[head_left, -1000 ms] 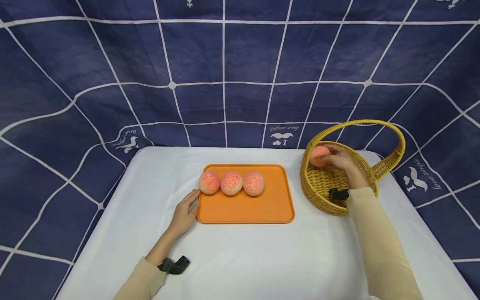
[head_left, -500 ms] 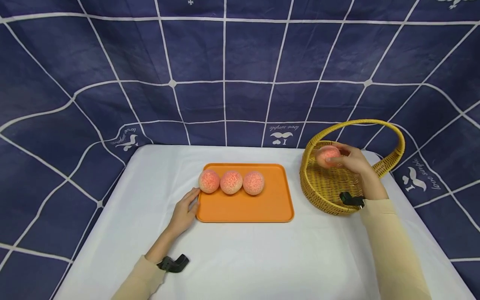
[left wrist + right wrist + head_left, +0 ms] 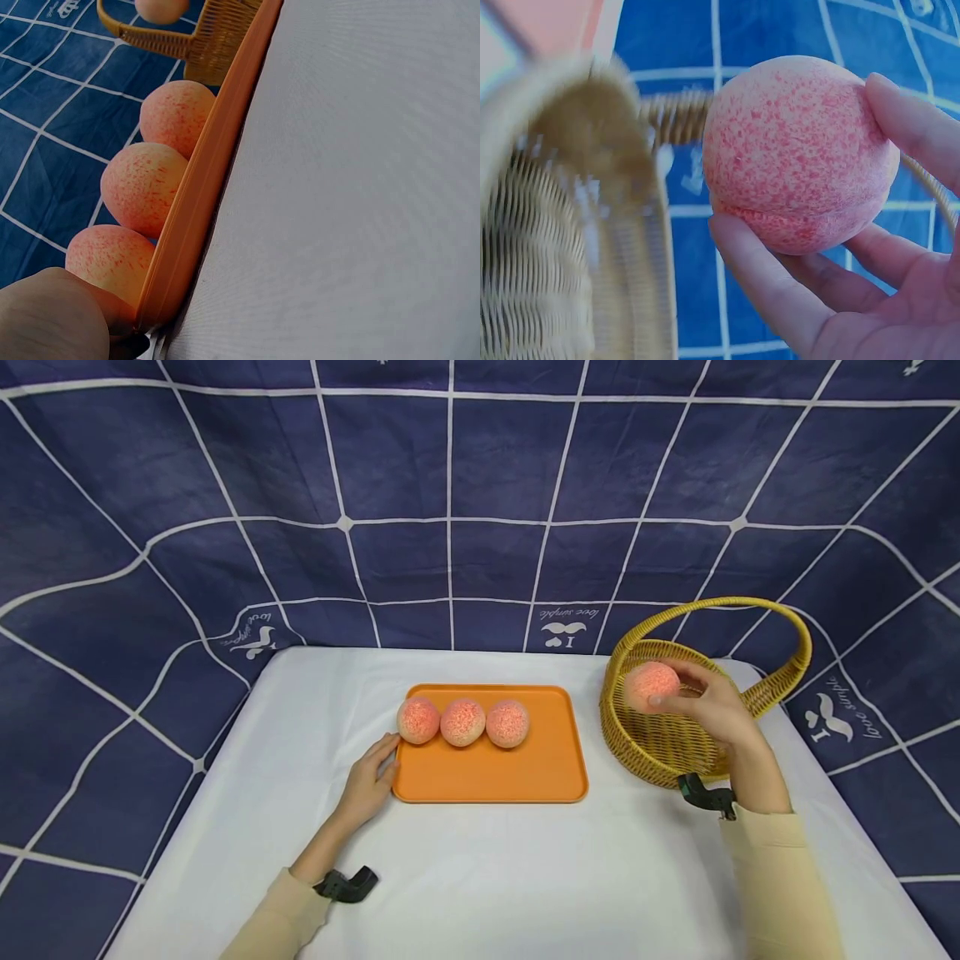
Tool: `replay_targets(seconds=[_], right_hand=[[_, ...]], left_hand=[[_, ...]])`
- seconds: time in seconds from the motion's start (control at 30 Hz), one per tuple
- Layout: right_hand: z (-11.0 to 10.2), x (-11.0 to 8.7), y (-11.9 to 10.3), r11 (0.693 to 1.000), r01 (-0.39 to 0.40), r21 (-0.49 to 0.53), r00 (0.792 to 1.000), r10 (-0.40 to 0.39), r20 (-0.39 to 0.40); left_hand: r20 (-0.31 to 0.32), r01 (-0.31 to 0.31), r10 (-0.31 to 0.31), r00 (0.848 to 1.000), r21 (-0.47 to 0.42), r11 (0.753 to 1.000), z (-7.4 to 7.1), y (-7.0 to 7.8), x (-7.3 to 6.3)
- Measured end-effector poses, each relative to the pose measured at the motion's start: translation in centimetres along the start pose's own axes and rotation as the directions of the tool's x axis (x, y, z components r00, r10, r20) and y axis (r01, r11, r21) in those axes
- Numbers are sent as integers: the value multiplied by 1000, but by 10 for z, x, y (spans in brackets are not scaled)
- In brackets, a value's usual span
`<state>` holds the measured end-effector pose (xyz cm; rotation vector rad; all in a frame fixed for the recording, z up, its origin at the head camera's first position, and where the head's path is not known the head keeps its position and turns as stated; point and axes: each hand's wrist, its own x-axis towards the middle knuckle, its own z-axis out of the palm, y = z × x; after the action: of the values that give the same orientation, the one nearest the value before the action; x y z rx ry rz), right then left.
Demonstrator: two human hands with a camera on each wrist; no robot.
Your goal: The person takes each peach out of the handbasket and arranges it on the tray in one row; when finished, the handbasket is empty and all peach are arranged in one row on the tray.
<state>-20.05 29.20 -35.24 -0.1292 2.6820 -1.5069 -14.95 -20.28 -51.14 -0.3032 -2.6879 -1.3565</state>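
A pink speckled peach (image 3: pixel 651 687) is held by my right hand (image 3: pixel 712 702) over the wicker basket (image 3: pixel 622 752), thumb and fingers around it. In the right wrist view the same peach (image 3: pixel 799 154) sits between thumb and fingertips, beside the blurred basket rim. Three similar peaches stand in a row along the upper left of an orange tray (image 3: pixel 491 777): the left peach (image 3: pixel 418 720), the middle peach (image 3: pixel 462 722) and the right peach (image 3: pixel 507 724). My left hand (image 3: pixel 367 789) touches the tray's left edge with its fingers extended, close to the left peach.
A tall arched handle (image 3: pixel 798 652) rises over the basket at the table's right side. White cloth (image 3: pixel 525 877) covers the table. Behind it hangs a dark blue curtain (image 3: pixel 495 468) with white lines. Each wrist wears a black camera mount (image 3: pixel 347 885).
My right hand has lifted the peach up from inside the basket and drawn it slightly toward me and to the right. The left hand and the tray have stayed in place.
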Motion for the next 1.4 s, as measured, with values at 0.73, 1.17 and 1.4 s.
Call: replay_targets(seconds=[0.73,1.17,1.4], right_hand=[[107,17,-6,983,-8,185,981,-28,193],[124,33,11,983,-66,171,977,28,212],[127,38,14,981,-88,175,968,43,248]], left_hand=[[-15,3,-3,1000,10,1000,2,0,2],[-33,-11,11,999,16,1000,3,0,3],[-26,-1,1,1000,15,1000,3,0,2]])
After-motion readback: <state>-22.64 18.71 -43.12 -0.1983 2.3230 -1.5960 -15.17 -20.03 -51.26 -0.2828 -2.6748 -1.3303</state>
